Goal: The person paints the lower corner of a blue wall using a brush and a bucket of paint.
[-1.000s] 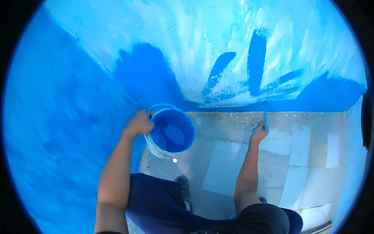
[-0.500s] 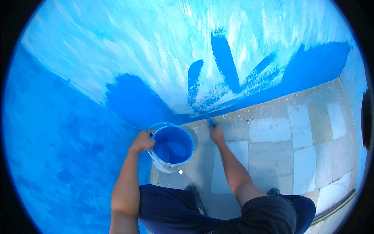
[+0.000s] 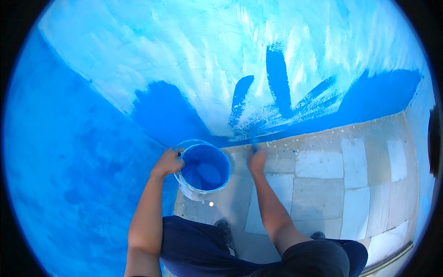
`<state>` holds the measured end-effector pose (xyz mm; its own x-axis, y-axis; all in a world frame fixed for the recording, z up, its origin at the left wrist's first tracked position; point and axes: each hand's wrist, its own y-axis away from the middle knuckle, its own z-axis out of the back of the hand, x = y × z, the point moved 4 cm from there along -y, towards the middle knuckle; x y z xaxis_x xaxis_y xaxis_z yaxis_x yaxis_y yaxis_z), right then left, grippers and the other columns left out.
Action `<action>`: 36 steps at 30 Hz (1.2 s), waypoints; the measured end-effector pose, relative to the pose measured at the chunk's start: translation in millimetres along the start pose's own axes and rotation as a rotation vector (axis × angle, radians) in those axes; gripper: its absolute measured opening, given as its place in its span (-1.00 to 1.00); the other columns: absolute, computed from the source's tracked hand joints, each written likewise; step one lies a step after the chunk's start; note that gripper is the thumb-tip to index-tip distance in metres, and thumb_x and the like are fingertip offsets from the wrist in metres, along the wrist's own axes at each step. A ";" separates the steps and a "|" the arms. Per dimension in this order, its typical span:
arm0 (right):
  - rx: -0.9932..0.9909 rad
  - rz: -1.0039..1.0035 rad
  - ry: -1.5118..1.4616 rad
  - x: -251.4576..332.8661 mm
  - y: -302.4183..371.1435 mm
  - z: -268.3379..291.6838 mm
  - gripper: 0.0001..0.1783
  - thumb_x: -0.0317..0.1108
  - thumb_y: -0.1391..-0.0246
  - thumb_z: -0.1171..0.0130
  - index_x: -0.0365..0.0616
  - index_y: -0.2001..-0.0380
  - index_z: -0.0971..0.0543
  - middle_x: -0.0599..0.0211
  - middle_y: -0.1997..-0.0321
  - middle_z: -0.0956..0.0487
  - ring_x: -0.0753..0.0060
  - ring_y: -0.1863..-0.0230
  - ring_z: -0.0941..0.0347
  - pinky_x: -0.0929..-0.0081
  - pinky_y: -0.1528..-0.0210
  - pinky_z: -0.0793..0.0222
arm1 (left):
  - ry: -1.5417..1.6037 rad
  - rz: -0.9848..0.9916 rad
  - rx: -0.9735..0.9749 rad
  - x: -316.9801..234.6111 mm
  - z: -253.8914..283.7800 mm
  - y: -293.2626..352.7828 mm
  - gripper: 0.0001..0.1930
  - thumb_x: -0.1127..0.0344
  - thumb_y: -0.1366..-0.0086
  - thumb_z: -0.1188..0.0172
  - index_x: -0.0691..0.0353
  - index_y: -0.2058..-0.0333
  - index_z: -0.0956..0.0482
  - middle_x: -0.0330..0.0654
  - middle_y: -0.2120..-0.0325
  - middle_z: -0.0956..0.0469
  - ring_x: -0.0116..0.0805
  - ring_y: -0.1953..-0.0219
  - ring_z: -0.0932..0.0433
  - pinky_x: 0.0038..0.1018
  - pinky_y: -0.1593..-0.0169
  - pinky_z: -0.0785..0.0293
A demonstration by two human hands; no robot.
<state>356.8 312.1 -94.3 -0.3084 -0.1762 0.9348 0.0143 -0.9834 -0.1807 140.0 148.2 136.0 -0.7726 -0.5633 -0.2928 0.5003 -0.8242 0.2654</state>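
My left hand (image 3: 168, 162) is closed on the rim of a white paint bucket (image 3: 190, 191), at its left side. Blue paint (image 3: 203, 171) lies inside the bucket. In my right hand (image 3: 257, 160) is a paintbrush (image 3: 254, 144), its far end blurred and blue against the foot of the wall. The light blue wall (image 3: 184, 55) ahead carries dark blue patches and strokes (image 3: 277, 81), with a dark blue band along its lower edge. Right of the bucket, the brush is close to that band.
A fully blue wall (image 3: 78, 161) rises on the left and meets the front wall in a corner. The floor has pale tiles (image 3: 318, 164) with paint specks near the wall. My shoes (image 3: 224, 231) stand on it. A ledge (image 3: 387, 258) runs at lower right.
My view has shifted slightly, so the wall strokes sit further right. My right hand and the brush have moved a little along the wall's foot. The left hand still holds the bucket.
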 end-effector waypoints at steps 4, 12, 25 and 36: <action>0.110 0.280 0.102 -4.4 -14.3 -14.3 -0.78 -0.36 -0.06 -0.13 -0.22 0.25 -0.63 -0.14 0.33 -0.58 -0.23 0.25 -0.51 0.04 0.16 -0.42 | 0.041 0.010 -0.004 -7.7 -1.4 -15.6 -0.48 0.40 0.13 -0.06 0.23 0.09 -0.64 0.20 0.25 -0.61 0.14 0.14 -0.59 -0.16 0.05 -0.52; -0.152 0.382 -0.124 198.4 -74.3 127.8 -0.69 -0.41 -0.09 -0.14 -0.35 0.11 -0.60 -0.13 0.25 -0.61 -0.08 0.28 -0.54 0.15 0.20 -0.41 | 0.051 0.091 -0.117 22.8 16.8 8.9 -0.46 0.43 0.11 -0.03 0.25 0.04 -0.61 0.20 0.17 -0.59 0.16 0.08 -0.56 -0.17 -0.04 -0.49; 0.315 0.390 0.348 118.5 -29.5 20.0 -0.68 -0.39 -0.06 -0.13 -0.31 0.13 -0.59 -0.11 0.23 -0.58 -0.16 0.18 -0.51 0.11 0.12 -0.46 | 0.045 0.161 -0.178 27.2 20.9 10.0 -0.49 0.47 0.10 -0.05 0.29 0.07 -0.62 0.18 0.14 -0.58 0.10 0.04 -0.55 -0.18 -0.02 -0.49; -0.438 0.493 -0.050 242.9 -93.7 158.0 -0.72 -0.41 -0.15 -0.06 -0.46 0.22 -0.58 -0.10 0.41 -0.59 0.03 0.47 -0.48 0.15 0.34 -0.35 | 0.048 0.194 -0.085 6.6 24.3 24.9 -0.48 0.42 0.01 -0.01 0.24 -0.01 -0.58 0.12 -0.09 -0.46 0.09 -0.14 -0.41 -0.20 -0.21 -0.37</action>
<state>430.9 354.8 198.0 -0.3197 -0.6136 0.7220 -0.2490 -0.6808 -0.6888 137.8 125.4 163.0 -0.6401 -0.7125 -0.2875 0.6706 -0.7007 0.2435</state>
